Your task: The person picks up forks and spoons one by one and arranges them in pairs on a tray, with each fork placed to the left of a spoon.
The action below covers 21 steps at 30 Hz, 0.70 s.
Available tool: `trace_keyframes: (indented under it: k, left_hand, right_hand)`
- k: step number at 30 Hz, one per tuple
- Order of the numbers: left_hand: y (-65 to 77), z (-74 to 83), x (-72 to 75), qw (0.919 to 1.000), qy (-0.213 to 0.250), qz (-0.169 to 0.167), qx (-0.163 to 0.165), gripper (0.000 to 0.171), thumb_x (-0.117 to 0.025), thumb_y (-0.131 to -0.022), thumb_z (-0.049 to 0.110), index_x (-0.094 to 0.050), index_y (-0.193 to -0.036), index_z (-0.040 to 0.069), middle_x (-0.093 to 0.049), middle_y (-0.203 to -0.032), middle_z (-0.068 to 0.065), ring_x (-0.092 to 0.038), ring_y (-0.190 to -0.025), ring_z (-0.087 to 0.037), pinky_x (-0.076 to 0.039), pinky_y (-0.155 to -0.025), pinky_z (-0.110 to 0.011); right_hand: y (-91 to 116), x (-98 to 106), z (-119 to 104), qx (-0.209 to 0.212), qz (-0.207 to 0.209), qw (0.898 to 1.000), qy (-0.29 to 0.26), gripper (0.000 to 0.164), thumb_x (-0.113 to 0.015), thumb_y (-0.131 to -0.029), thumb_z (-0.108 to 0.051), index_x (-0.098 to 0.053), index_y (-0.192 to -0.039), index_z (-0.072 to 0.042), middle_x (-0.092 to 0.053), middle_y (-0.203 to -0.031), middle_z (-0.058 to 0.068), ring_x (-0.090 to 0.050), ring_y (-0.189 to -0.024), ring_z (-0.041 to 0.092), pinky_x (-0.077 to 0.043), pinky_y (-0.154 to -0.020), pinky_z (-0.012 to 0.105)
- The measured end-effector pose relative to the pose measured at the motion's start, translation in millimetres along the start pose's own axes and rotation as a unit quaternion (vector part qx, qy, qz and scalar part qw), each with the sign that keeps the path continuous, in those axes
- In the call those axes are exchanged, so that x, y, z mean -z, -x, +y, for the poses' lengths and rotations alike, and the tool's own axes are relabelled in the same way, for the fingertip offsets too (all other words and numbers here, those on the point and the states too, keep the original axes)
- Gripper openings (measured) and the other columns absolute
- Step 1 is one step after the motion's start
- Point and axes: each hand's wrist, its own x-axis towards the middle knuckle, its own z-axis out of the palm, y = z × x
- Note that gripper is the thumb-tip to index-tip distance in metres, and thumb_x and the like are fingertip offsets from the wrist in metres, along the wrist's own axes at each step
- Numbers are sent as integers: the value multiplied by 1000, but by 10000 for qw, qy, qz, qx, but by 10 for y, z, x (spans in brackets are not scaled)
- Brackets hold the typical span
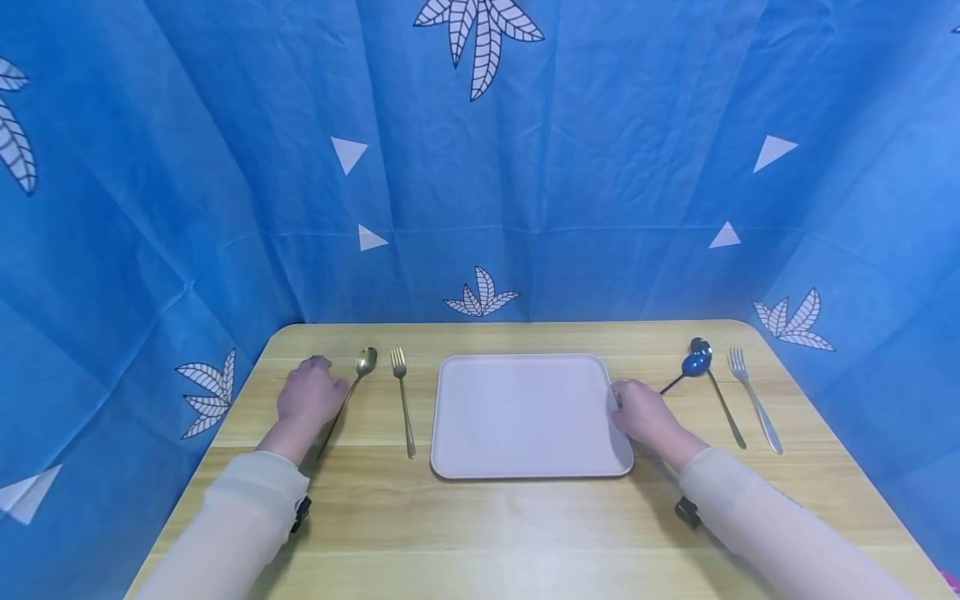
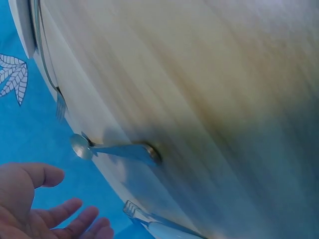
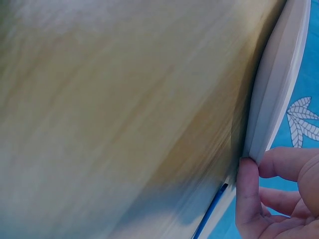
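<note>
A pale rectangular tray lies mid-table. My right hand pinches its right edge; in the right wrist view, thumb and a finger meet on the tray rim. My left hand is over the table's left side, beside a gold-toned spoon, holding nothing. Its fingers are loosely spread in the left wrist view. There, the spoon and a fork with a light handle appear near that hand; in the head view the hand mostly hides this fork.
Between the left spoon and the tray lies a gold-toned fork. Right of the tray are a blue spoon, a dark-bowled spoon crossing it, and a silver fork. A blue patterned cloth hangs behind the wooden table.
</note>
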Motion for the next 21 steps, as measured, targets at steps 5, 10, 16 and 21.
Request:
trace_keyframes:
  k: [5, 10, 16, 21]
  left_hand:
    - [-33, -79, 1, 9986, -123, -454, 244, 62, -48, -96, 25, -37, -141, -17, -44, -133, -40, -47, -117, -58, -48, -83, -63]
    - [-44, -137, -1, 9963, -125, -746, 418, 57, -47, -96, 25, -46, -130, -20, -46, -123, -40, -49, -110, -55, -49, -78, -59]
    - [-44, -149, -8, 9954, -124, -818, 482, 62, -47, -96, 25, -38, -133, -24, -45, -122, -41, -50, -109, -56, -49, -78, -59]
    - [-52, -144, -14, 9944, -95, -866, 590, 64, -48, -96, 25, -35, -134, -24, -43, -122, -42, -50, -109, -56, -49, -76, -58]
  right_hand:
    - [-2, -6, 3, 9, 34, 10000, 23, 10, -65, -78, 6, -63, -85, -1, -58, -74, 8, -55, -71, 25, -50, -62, 37]
    - [-7, -15, 8, -14, 47, 10000, 52, 11, -66, -78, 5, -64, -88, -1, -59, -76, 7, -56, -72, 25, -51, -64, 38]
    - [-12, -23, 16, -30, 57, 10000, 39, 13, -65, -78, 7, -64, -87, -1, -59, -76, 8, -56, -72, 25, -51, -64, 38]
    - [-19, -27, 29, 24, 108, 9999, -4, 12, -64, -77, 7, -61, -81, -3, -57, -73, 7, -54, -70, 24, -49, -61, 37]
